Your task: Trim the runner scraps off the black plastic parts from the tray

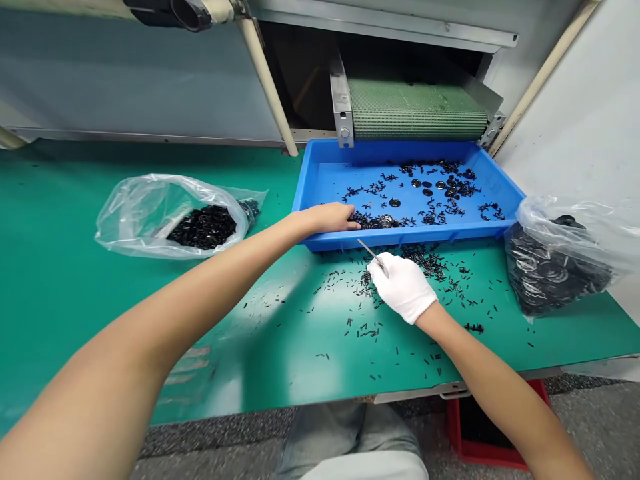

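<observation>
My left hand (334, 218), bare, reaches over the near wall of the blue tray (345, 239). Its curled fingers are at a pile of small black parts (367, 220) in the near left corner; what lies between them is hidden. In my right hand (403, 287), which wears a white glove, is a thin, pointed metal tool (369, 250). The tip points up and left, just in front of the tray. Round black discs (395, 203) and small branched black pieces (440, 217) lie spread in the tray.
A green conveyor belt (420, 110) ends above the tray's far side. Left stands an open plastic bag of black parts (205, 227); right, a bag of black discs (550, 273). Short black bits (370, 330) litter the green table (235, 360). A red bin (485, 453) sits below.
</observation>
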`<state>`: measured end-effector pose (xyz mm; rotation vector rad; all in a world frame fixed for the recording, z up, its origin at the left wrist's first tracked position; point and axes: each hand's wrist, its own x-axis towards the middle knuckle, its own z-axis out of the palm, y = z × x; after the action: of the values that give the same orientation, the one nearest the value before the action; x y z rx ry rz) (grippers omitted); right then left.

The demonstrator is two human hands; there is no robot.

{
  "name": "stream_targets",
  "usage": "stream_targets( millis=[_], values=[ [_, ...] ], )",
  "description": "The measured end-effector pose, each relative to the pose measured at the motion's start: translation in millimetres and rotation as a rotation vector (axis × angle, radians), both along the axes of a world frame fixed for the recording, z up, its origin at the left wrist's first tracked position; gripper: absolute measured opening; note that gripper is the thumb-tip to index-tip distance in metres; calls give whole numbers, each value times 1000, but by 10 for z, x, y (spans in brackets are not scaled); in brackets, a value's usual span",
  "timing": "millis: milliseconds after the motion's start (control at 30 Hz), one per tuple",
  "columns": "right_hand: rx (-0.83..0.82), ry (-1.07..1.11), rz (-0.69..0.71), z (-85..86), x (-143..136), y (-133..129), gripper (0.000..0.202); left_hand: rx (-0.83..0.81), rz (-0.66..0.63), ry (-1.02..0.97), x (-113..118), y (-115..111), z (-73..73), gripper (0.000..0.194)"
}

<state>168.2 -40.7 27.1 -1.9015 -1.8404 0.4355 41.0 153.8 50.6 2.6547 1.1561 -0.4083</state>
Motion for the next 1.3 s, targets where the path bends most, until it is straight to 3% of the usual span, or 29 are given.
stream_targets(
  millis=[167,300,367,467,567,667,767,900,1000,1133,1300],
  values=[
    [61,104,-60,38,24,-8,23,92,146,-187,-111,64,40,28],
    [170,284,-125,12,48,-3,22,167,279,-559,-188,-28,203,25],
    [231,464,-143,-2,37,-10,22,89,326,-806,-223,-264,272,26],
    [268,788,-81,11,-20,-49,35,-133,269,-1079,-281,-871,236,24],
    [181,958,70,63,-85,-109,36,-383,213,-1201,-334,-1494,23,21],
    [-1,910,174,117,-99,-148,26,-594,309,-1306,-361,-1806,-200,9],
    [-163,822,168,154,-68,-150,27,-669,374,-1384,-365,-1826,-310,12],
    [-249,778,197,166,-47,-143,25,-668,427,-1411,-368,-1796,-336,15],
    [-230,745,240,138,-77,-153,25,-632,500,-1439,-372,-1836,-338,15],
    [-162,729,130,79,-120,-164,25,-583,592,-1455,-365,-1871,-338,15],
    [-47,624,54,28,-152,-159,19,-745,637,-1365,-345,-1849,-363,16]
  ],
)
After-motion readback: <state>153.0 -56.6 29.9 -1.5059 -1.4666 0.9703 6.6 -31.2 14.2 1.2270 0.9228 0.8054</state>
